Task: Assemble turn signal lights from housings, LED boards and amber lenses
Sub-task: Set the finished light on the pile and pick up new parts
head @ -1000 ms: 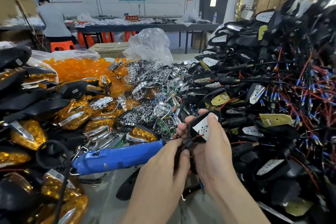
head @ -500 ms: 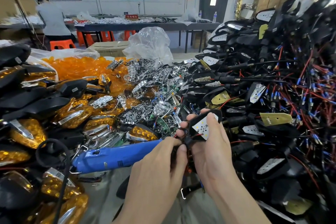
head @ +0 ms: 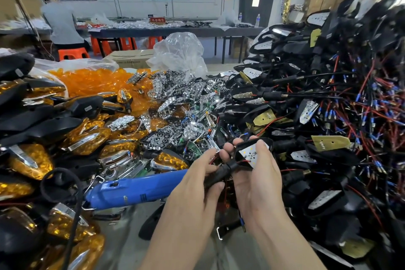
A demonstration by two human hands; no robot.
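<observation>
The right hand (head: 258, 184) grips a black housing (head: 248, 144) in front of the chest, fingers curled behind it and thumb pressed on the white board (head: 249, 154) seated inside; the left hand (head: 192, 195) is closed round the housing's black stalk (head: 220, 173); a blue screwdriver (head: 135, 190) lies just left of the hands; wired housings (head: 328, 105) are heaped to the right; amber lenses (head: 92, 81) are piled at the far left.

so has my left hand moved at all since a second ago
Yes. The left hand has slid forward: its fingertips now reach past the tip of the blue tool; earlier they were level with it.
</observation>
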